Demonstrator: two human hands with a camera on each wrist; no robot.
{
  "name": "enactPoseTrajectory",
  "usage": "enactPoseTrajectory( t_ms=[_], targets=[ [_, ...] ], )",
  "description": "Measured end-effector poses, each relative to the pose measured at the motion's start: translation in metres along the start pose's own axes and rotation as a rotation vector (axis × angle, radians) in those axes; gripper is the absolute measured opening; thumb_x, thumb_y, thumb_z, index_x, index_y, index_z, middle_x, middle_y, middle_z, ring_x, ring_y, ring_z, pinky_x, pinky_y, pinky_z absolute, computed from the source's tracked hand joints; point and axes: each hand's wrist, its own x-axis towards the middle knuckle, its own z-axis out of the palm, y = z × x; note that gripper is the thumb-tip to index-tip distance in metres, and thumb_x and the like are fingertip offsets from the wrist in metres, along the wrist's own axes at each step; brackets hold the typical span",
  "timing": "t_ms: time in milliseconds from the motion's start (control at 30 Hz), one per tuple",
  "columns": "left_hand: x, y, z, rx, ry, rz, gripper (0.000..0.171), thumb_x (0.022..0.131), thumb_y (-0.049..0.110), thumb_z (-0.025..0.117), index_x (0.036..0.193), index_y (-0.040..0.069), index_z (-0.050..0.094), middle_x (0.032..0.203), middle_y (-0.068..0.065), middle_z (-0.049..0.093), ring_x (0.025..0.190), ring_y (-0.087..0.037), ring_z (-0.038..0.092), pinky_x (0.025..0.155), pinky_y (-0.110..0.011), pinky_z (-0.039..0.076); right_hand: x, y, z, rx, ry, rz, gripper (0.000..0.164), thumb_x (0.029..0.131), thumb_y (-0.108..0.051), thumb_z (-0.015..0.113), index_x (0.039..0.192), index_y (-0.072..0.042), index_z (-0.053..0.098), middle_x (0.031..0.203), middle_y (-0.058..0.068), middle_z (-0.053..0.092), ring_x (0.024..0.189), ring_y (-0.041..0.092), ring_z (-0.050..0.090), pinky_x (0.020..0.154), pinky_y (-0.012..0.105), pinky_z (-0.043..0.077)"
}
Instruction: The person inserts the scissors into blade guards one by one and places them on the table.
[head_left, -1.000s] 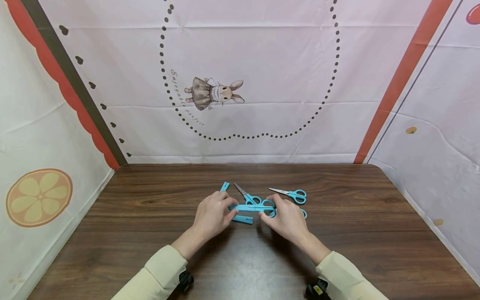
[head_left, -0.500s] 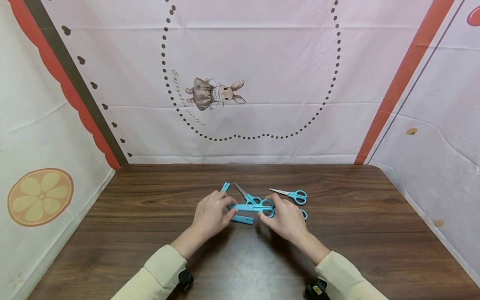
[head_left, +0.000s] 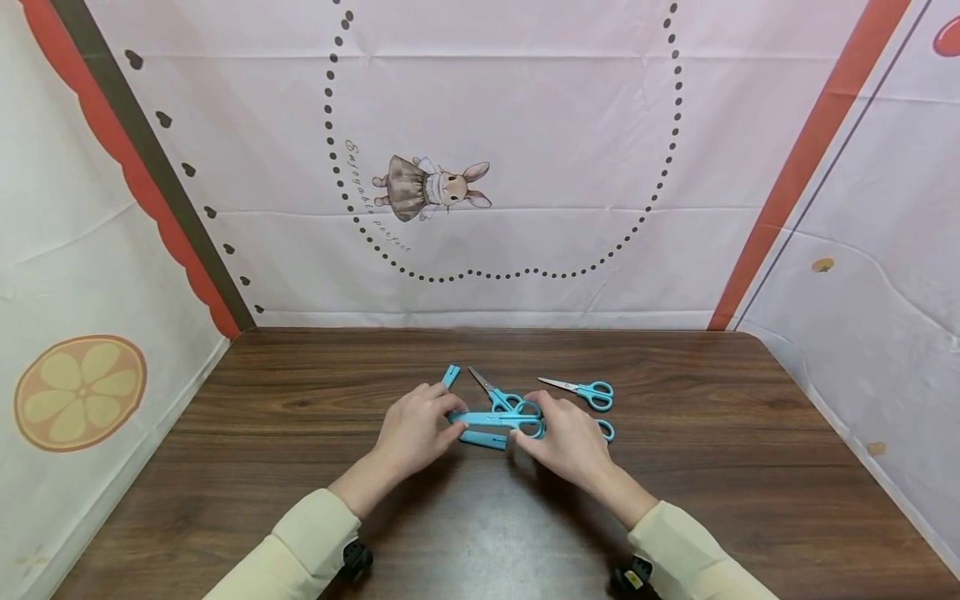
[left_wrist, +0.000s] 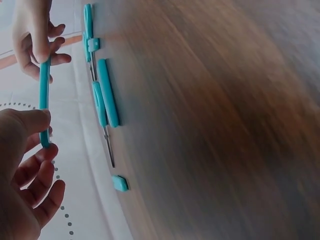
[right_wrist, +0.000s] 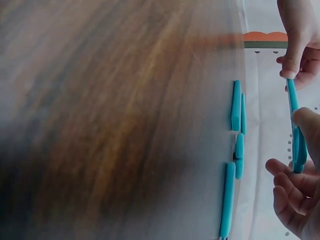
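Note:
A pair of light-blue scissors [head_left: 529, 420] is held level above the table between both hands, its blades hidden in a light-blue blade cover [head_left: 476, 419]. My left hand [head_left: 417, 427] pinches the cover's tip between thumb and fingers. At the other end, the thumb and fingers of my right hand [head_left: 572, 435] grip the finger loops. The left wrist view shows the left hand [left_wrist: 30, 175] with its other fingers loosely bent. Below the held pair lies a loose blade cover [head_left: 483, 439]. Just behind are uncovered scissors [head_left: 498, 393], their loops partly overlapped by the held pair.
Another blade cover [head_left: 450, 376] lies behind the left hand, partly hidden. Uncovered scissors [head_left: 583, 391] rest at the back right. A blue loop [head_left: 606, 429] peeks out beside the right hand. A printed cloth [head_left: 562, 167] rises behind the wooden table [head_left: 315, 367].
Both hands have shifted slightly to the left with the covered scissors between them. Their grips look the same, and the things lying on the table have stayed put.

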Motion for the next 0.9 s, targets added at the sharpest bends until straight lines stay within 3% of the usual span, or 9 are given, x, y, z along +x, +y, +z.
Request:
enactPoseTrajectory(
  t_ms=[333,467,600,700,800,900],
  targets=[
    [-0.008,-0.01,-0.005,-0.022,-0.066,-0.001,0.015,0.074,0.03,0.077,0.085,0.023,0.07,0.077,0.013,0.057,0.068,-0.003,0.048,0.056,-0.019,0.04,0.003,-0.003,0.003,-0.028,-0.005,-0.092,0.055,0.072,-0.05,0.072,0.113,-0.015,0.061,0.079,-0.004,0.058,0.059,0.005,0.044,0.045,0.02,0.032],
    [-0.014,-0.015,-0.006,-0.023,-0.073,-0.007,0.016,0.073,0.029,0.078,0.086,0.022,0.07,0.078,0.011,0.059,0.068,-0.003,0.047,0.056,-0.02,0.04,0.005,-0.006,0.007,-0.04,-0.004,-0.136,0.054,0.072,-0.05,0.072,0.111,-0.015,0.06,0.073,-0.005,0.055,0.061,0.009,0.052,0.045,0.023,0.037],
    [-0.02,-0.019,-0.007,-0.018,-0.09,-0.031,0.016,0.074,0.029,0.077,0.087,0.023,0.07,0.079,0.012,0.06,0.069,-0.002,0.048,0.056,-0.019,0.04,0.006,-0.01,0.012,-0.055,-0.001,-0.176,0.054,0.072,-0.052,0.072,0.111,-0.016,0.06,0.063,-0.01,0.048,0.062,0.011,0.055,0.059,0.03,0.05],
    [-0.025,-0.023,-0.008,-0.017,-0.1,-0.049,0.015,0.075,0.029,0.076,0.087,0.023,0.07,0.078,0.012,0.059,0.07,-0.002,0.048,0.056,-0.019,0.04,0.007,-0.013,0.015,-0.056,-0.026,-0.185,0.054,0.073,-0.052,0.071,0.112,-0.017,0.06,0.065,-0.01,0.049,0.059,0.007,0.047,0.056,0.028,0.048],
    [-0.029,-0.026,-0.01,-0.015,-0.097,-0.058,0.014,0.075,0.029,0.076,0.087,0.023,0.07,0.078,0.014,0.058,0.07,-0.002,0.049,0.055,-0.019,0.039,0.008,-0.017,0.018,-0.045,-0.058,-0.182,0.054,0.074,-0.052,0.07,0.115,-0.017,0.059,0.074,-0.008,0.054,0.062,0.006,0.044,0.046,0.022,0.034],
    [-0.033,-0.031,-0.012,-0.007,-0.094,-0.07,0.015,0.074,0.028,0.076,0.087,0.023,0.07,0.078,0.014,0.058,0.069,-0.002,0.049,0.055,-0.019,0.039,0.011,-0.022,0.021,-0.031,-0.075,-0.18,0.054,0.075,-0.051,0.069,0.116,-0.018,0.059,0.079,-0.007,0.057,0.066,0.008,0.045,0.046,0.02,0.031]
  ],
)
